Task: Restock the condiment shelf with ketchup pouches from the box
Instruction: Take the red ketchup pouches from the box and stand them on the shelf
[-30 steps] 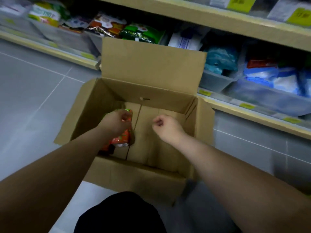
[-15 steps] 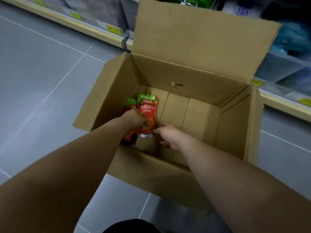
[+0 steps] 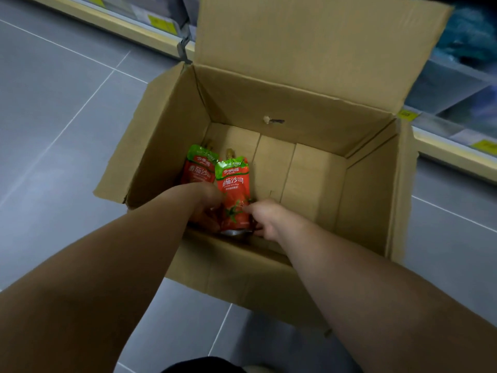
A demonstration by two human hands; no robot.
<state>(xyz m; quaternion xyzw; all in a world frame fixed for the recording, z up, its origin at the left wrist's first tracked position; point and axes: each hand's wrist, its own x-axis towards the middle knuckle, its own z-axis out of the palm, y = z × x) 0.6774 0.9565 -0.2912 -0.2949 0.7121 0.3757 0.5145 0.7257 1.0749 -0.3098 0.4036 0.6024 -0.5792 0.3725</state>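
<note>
An open cardboard box (image 3: pixel 309 122) stands on the floor with its flaps up. Two red ketchup pouches with green tops lie at its bottom left. The front pouch (image 3: pixel 234 189) overlaps the back pouch (image 3: pixel 198 168). My left hand (image 3: pixel 207 200) reaches into the box and grips the pouches at their lower left; its fingers are partly hidden. My right hand (image 3: pixel 265 218) closes on the lower right edge of the front pouch. The pouches' bottoms are hidden behind the box's near wall.
Grey tiled floor (image 3: pixel 59 109) surrounds the box. The bottom store shelf (image 3: pixel 126 21) with yellow price tags runs along the back, right behind the box's raised rear flap. Bins of packaged goods (image 3: pixel 468 41) sit on it at the right. The right half of the box floor is bare cardboard.
The view has dropped closer to the box. My right hand moved left from mid-box onto the front pouch, and my left hand has shifted lower on the pouches.
</note>
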